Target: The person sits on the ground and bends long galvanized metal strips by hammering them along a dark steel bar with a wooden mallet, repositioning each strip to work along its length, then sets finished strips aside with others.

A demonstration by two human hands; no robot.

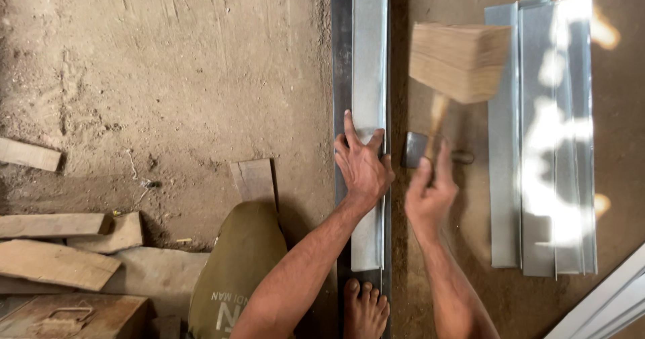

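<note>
1. Nearest the camera, a bare foot [366, 309] rests on the lower end of the metal strip [368, 77], beside a knee in olive cloth [235, 265]. Keeping that weight there would likely stop the strip from creeping.
2. The left hand [363, 167] lies flat on the strip, fingers spread and pointing up its length, thumb out toward the right edge. Judged from this, the palm should stay pressed down and the fingers kept clear of the spot to be struck.
3. The right hand [430, 194] is wrapped around the handle of a wooden mallet [460, 60], fingers closed on it. The mallet is blurred and raised, its head above and just right of the strip.
4. A square, flat blow along the strip's edge would probably shape it cleanly; a tilted face could dent it.
5. A small dark tool [415, 149] lies on the ground behind the handle; its kind cannot be told.
6. Farther right, a stack of folded metal pieces [541, 144] lies on the dirt floor [168, 77], well apart from the strip.
</note>
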